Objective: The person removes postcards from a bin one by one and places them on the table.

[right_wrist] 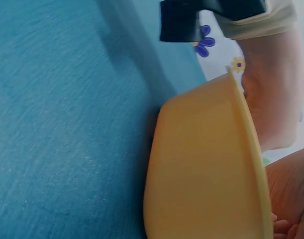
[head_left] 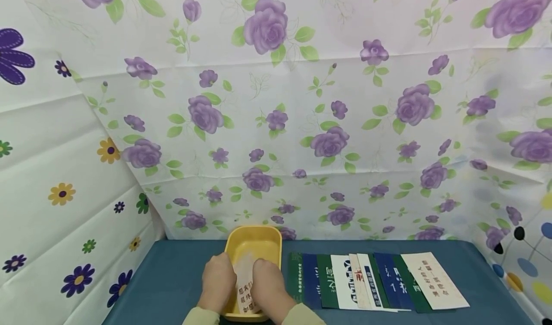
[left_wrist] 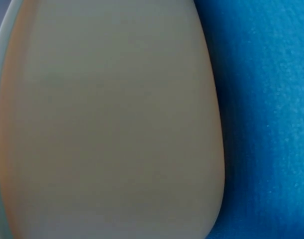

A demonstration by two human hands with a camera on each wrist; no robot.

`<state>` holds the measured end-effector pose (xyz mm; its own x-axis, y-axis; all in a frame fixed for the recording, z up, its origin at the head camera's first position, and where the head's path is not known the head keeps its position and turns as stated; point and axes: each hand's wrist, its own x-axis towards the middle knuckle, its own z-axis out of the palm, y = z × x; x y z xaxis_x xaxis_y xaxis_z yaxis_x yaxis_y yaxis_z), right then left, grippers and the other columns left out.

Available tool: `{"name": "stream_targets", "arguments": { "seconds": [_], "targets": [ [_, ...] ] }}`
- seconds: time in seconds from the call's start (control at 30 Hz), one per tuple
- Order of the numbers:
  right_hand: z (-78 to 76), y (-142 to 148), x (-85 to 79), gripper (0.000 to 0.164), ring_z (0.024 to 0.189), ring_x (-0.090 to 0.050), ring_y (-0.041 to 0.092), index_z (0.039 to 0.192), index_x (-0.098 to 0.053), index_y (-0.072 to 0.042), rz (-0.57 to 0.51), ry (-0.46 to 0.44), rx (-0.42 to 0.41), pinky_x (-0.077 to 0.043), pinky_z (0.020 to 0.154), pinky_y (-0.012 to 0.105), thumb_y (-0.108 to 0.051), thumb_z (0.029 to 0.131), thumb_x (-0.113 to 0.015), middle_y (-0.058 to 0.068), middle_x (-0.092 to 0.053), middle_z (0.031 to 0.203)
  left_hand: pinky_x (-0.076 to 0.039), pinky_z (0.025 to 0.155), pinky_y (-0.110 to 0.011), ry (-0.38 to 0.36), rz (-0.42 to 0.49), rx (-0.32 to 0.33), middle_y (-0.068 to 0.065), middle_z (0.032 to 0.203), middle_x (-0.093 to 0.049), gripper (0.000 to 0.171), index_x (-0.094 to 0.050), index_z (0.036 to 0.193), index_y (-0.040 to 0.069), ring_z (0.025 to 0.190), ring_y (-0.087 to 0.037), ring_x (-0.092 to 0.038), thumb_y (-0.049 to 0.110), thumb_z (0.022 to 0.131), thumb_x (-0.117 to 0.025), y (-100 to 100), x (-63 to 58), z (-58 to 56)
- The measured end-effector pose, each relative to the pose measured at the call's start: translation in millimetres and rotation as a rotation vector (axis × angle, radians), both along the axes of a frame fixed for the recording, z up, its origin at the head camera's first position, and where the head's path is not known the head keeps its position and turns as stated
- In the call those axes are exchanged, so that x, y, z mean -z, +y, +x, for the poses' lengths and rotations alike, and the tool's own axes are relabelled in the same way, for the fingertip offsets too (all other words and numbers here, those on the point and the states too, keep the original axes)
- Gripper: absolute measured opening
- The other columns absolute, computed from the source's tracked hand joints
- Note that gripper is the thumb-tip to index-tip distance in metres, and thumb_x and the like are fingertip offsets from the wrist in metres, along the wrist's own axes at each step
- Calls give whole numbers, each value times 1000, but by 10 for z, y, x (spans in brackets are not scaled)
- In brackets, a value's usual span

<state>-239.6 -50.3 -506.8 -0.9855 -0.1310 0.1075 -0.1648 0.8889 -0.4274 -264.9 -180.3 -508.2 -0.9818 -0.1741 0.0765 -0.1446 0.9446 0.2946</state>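
Observation:
In the head view a yellow plastic tub (head_left: 253, 232) stands near the table's front edge, left of the middle. Over it my left hand (head_left: 218, 277) and right hand (head_left: 268, 282) grip a pale card (head_left: 247, 294) printed with dark characters, one at each side. Fingers look curled inward, and their tips are mostly hidden. The card's upper part is blurred. From the right wrist, the tub's side wall (right_wrist: 201, 169) shows close up, with part of my right hand (right_wrist: 286, 199) over the rim and my left forearm (right_wrist: 271, 89) beyond. The tub's pale wall (left_wrist: 117, 124) fills much of the left wrist view.
Right of the tub, a row of overlapping printed cards (head_left: 345, 282) in green, blue and white lies on the blue-green table (head_left: 185, 267). A cream card (head_left: 435, 281) tops its right end. Flowered cloth (head_left: 293, 147) hangs behind and at the sides.

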Motion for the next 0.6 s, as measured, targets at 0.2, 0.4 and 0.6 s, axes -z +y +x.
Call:
{"name": "stream_targets", "arguments": {
  "seconds": [0.2, 0.4, 0.6],
  "targets": [
    [28, 73, -45, 20, 50, -51, 9, 66, -55, -11, -140, -29, -12, -41, 44, 23, 0, 67, -71, -2, -53, 57, -49, 48, -40, -21, -6, -6, -16, 71, -64, 7, -64, 83, -3, 63, -30, -65, -2, 77, -65, 15, -14, 13],
    [11, 156, -123, 17, 53, -52, 8, 73, -60, -9, -210, -14, 7, -41, 45, 23, -9, 72, -77, -3, -54, 58, -50, 47, -40, 14, -12, -9, -18, 71, -65, 8, -65, 83, -5, 63, -31, -65, -2, 83, -57, 21, -31, 14],
    [-25, 261, -199, 15, 58, -57, 9, 80, -65, -8, -241, -26, 22, -42, 45, 23, -10, 72, -77, 0, -60, 64, -48, 47, -38, -15, -7, -7, -16, 72, -63, 6, -63, 85, -5, 63, -27, -64, -2, 81, -60, 14, -26, 17]
  ]
}}
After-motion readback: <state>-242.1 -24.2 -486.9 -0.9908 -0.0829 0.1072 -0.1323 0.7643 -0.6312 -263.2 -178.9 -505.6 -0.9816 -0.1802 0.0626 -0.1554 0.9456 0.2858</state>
